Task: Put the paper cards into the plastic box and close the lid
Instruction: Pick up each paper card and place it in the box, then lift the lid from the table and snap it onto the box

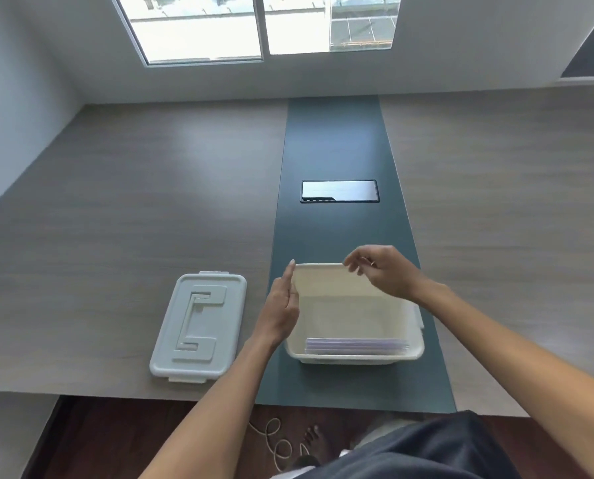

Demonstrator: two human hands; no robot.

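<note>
A cream plastic box [354,357] stands open on the dark green strip of the table, near the front edge. A stack of pale paper cards [356,346] lies inside it against the near wall. The grey-white lid [199,326] lies flat on the wood to the left of the box, apart from it. My left hand [281,305] is flat and upright against the box's left rim, fingers together and straight. My right hand [382,271] hovers over the far right corner of the box with its fingers loosely apart and nothing in them.
A black and silver cable hatch [340,191] is set into the green strip beyond the box. The table's front edge runs just below the box and lid. A cord [275,440] and my bare foot [314,440] are on the floor below.
</note>
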